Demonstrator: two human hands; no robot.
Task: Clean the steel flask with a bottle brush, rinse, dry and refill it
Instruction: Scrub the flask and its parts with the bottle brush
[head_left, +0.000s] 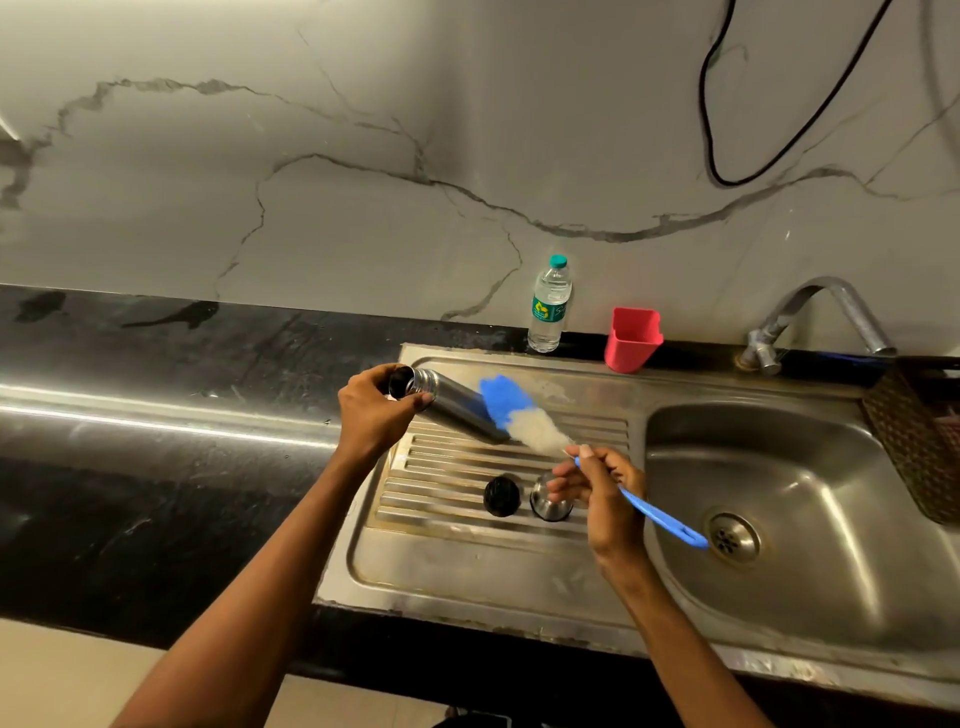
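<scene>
In the middle of the frame, the left hand (375, 410) grips the steel flask (453, 404) near its open mouth. The flask is tipped on its side above the ribbed draining board (467, 551). Just right of it, the fluffy blue and white end of the bottle brush (524, 415) touches the flask's bottom end. The right hand (597, 493) pinches the brush's thin blue handle. Below the flask, a black cap (502, 496) and a steel cup (549, 501) sit side by side on the draining board. At the back stand a water bottle (549, 306) and a red cup (632, 340). On the right are the sink (810, 467) and the tap (821, 317).
</scene>
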